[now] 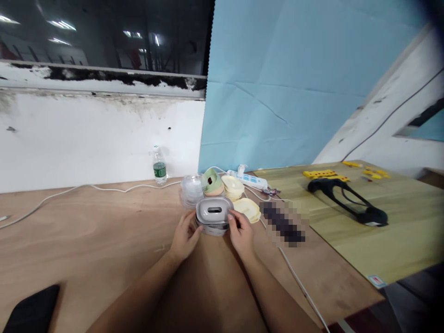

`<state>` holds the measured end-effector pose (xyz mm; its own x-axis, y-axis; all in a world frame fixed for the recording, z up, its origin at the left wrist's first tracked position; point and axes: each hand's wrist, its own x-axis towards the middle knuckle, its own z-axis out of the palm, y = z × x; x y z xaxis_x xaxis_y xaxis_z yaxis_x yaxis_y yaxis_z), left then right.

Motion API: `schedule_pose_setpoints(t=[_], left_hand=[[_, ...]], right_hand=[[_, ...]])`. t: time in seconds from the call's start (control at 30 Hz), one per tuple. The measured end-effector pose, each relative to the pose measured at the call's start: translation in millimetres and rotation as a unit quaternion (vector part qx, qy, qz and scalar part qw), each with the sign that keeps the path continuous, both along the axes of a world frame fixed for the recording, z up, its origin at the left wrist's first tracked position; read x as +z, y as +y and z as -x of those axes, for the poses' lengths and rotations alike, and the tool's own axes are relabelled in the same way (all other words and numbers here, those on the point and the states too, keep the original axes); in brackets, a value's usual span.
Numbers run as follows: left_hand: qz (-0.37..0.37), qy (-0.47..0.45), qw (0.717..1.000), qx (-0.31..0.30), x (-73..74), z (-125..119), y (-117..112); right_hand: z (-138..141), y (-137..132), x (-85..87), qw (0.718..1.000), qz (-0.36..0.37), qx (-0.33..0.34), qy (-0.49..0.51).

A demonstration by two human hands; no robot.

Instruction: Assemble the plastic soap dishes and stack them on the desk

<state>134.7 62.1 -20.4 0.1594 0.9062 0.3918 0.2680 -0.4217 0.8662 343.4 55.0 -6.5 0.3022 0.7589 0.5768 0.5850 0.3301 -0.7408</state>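
Note:
A stack of grey plastic lids (214,211), rounded at the corners, sits on the table in front of me. The top one has a dark oval slot in its middle. My left hand (184,235) is closed around the stack's left side, its thumb at the lower edge. At the right side my right hand (241,231) grips the same stack, fingertips over the rim. Right behind are clear plastic pieces (192,189), a green plastic piece (211,181) with a slot, and stacked cream pieces (233,186). More cream pieces (247,209) lie by my right hand.
A water bottle (160,165) stands against the wall. A white power strip (248,179) lies at the back, and a white cable (294,273) runs down the right. A black phone-like object (33,310) is front left. A black strap-like frame (347,201) and yellow parts (324,175) lie on the right-hand table.

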Motion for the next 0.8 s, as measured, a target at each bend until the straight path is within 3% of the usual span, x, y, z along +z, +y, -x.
schedule_pose_setpoints(t=[0.27,0.4,0.47,0.57,0.67,0.8], left_hand=[[0.025,-0.035,0.998,0.042,-9.3,2.1,7.1],[0.021,-0.038,0.996,0.078,-5.5,15.1,14.1],[0.030,-0.035,0.993,0.105,-4.2,25.7,19.5],[0.078,-0.057,0.985,0.143,-5.7,41.2,27.0],[0.106,-0.075,0.980,0.150,-8.9,50.4,30.4],[0.102,-0.068,0.984,0.133,-10.9,52.3,28.5]], right_hand=[[-4.0,-1.2,-6.0,0.997,-0.048,-0.024,0.049],[-6.0,-7.7,-2.0,0.990,-0.125,-0.060,-0.009],[-1.3,-14.5,-0.2,0.985,-0.156,-0.047,-0.058],[15.9,-27.1,-0.3,0.978,-0.171,0.030,-0.114],[40.3,-37.5,-1.8,0.966,-0.133,0.150,-0.163],[69.6,-40.3,-1.6,0.916,-0.058,0.307,-0.253]])
